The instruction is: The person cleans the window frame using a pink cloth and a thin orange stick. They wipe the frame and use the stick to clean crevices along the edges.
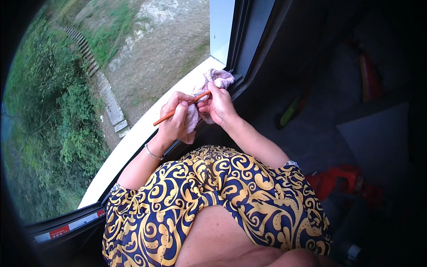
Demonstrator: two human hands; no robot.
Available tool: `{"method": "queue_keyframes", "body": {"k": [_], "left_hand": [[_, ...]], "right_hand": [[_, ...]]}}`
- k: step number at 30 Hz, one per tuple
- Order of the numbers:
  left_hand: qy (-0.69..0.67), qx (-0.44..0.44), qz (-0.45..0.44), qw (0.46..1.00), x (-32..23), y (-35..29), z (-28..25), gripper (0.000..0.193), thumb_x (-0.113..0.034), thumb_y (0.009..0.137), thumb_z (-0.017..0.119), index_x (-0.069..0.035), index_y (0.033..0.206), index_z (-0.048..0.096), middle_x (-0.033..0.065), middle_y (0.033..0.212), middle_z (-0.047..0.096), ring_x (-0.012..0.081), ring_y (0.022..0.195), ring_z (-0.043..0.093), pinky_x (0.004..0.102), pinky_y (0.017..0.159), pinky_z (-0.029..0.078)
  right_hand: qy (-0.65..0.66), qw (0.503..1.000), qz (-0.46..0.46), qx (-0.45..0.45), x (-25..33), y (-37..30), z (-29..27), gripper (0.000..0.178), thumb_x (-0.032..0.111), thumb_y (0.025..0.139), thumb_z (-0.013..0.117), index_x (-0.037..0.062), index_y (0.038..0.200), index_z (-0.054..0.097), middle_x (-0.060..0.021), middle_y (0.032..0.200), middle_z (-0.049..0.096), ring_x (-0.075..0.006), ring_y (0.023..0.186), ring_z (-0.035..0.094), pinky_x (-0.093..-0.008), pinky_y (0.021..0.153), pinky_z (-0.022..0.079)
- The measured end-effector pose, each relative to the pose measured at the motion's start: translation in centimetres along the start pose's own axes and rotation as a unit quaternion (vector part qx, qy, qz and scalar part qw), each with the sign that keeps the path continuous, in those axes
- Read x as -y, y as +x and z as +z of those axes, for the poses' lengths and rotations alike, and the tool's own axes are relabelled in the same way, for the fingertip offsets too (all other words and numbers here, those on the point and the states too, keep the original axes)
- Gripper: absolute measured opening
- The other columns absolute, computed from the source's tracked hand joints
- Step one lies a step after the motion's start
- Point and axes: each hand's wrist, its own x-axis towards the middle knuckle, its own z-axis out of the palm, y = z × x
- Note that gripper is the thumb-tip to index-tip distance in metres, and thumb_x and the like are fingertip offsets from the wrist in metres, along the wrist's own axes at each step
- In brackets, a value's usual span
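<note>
My left hand (172,116) is closed round a thin orange-brown stick (163,119), which slants up to the right across both hands. The stick's upper end reaches the fingers of my right hand (219,106). That hand is closed on a pale pink cloth (221,77), its thumb pressed against the fabric by the stick's end. The bunched cloth lies partly on the window ledge, and another part of it hangs below and between my hands. How the cloth meets the stick under my fingers is hidden.
Under my hands runs a white window ledge (133,149), with a drop outside to bushes (75,129) and concrete steps (84,49). A dark window frame (251,40) stands at the upper right. Inside on the right, red objects (342,180) lie in shadow.
</note>
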Motion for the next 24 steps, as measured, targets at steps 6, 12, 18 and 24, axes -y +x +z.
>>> {"method": "queue_keyframes", "body": {"k": [6, 12, 18, 24], "left_hand": [[-0.028, 0.032, -0.1, 0.994, -0.8, 1.5, 0.4, 0.014, -0.006, 0.087, 0.042, 0.001, 0.09, 0.054, 0.0127, 0.081, 0.059, 0.0181, 0.075, 0.056, 0.0311, 0.071, 0.046], [-0.101, 0.019, -0.129, 0.986, 2.6, 4.9, 0.6, 0.017, -0.01, 0.087, 0.042, 0.0, 0.086, 0.056, 0.005, 0.079, 0.056, 0.0126, 0.077, 0.051, 0.0281, 0.072, 0.043], [-0.046, 0.051, -0.051, 0.996, 0.6, 1.0, 0.7, 0.019, -0.01, 0.089, 0.042, 0.0, 0.093, 0.058, 0.0116, 0.085, 0.06, 0.0199, 0.081, 0.058, 0.0313, 0.075, 0.046], [-0.136, 0.063, -0.079, 0.985, 1.7, -2.9, -2.5, 0.02, -0.012, 0.088, 0.048, -0.001, 0.1, 0.06, 0.0104, 0.093, 0.063, 0.0166, 0.086, 0.059, 0.0301, 0.078, 0.047]], "right_hand": [[0.042, 0.999, 0.008, -0.025, -0.9, 1.6, -0.7, 0.035, 0.034, 0.099, 0.04, 0.0026, 0.089, 0.053, -0.0091, 0.072, 0.06, -0.0165, 0.051, 0.06, -0.027, 0.043, 0.053], [0.029, 0.997, -0.015, -0.063, 0.4, 3.6, -0.8, 0.035, 0.034, 0.099, 0.041, 0.0028, 0.088, 0.054, -0.0078, 0.072, 0.059, -0.0163, 0.053, 0.06, -0.0269, 0.043, 0.053], [-0.002, 0.998, -0.049, -0.044, -0.2, 0.5, -0.6, 0.033, 0.032, 0.1, 0.041, 0.0021, 0.092, 0.053, -0.008, 0.074, 0.059, -0.0139, 0.052, 0.059, -0.0236, 0.043, 0.052], [0.012, 0.999, -0.042, 0.004, -2.2, -3.8, 0.6, 0.036, 0.032, 0.101, 0.04, -0.0003, 0.092, 0.054, -0.0095, 0.072, 0.061, -0.0147, 0.054, 0.062, -0.0238, 0.046, 0.054]]}}
